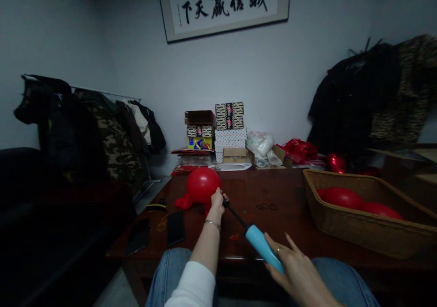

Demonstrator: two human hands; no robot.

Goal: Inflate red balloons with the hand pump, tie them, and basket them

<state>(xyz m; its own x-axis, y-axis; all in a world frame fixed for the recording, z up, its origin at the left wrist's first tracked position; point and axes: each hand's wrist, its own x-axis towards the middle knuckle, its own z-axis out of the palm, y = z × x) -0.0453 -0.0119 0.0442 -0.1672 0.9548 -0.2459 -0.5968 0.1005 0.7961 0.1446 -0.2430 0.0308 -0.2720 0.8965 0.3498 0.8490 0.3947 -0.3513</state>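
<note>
A blue hand pump (261, 243) with a black rod slants across the front of the table. My right hand (295, 266) is around its blue body, thumb on one side and fingers on the other, some fingers lifted. My left hand (217, 200) is closed at the black far end of the pump, pinching there against a round, inflated red balloon (203, 184). The balloon's neck is hidden by my fingers. Smaller red balloon parts (184, 202) lie beside and below the round one, touching or close to it.
A wicker basket (355, 234) with red balloons (341, 197) stands at the right. Black rings (266, 206), small orange bits (234, 237), a dark phone-like slab (175, 228) and another dark flat item (138, 236) lie on the table (290, 188). Boxes (230, 134) are stacked behind.
</note>
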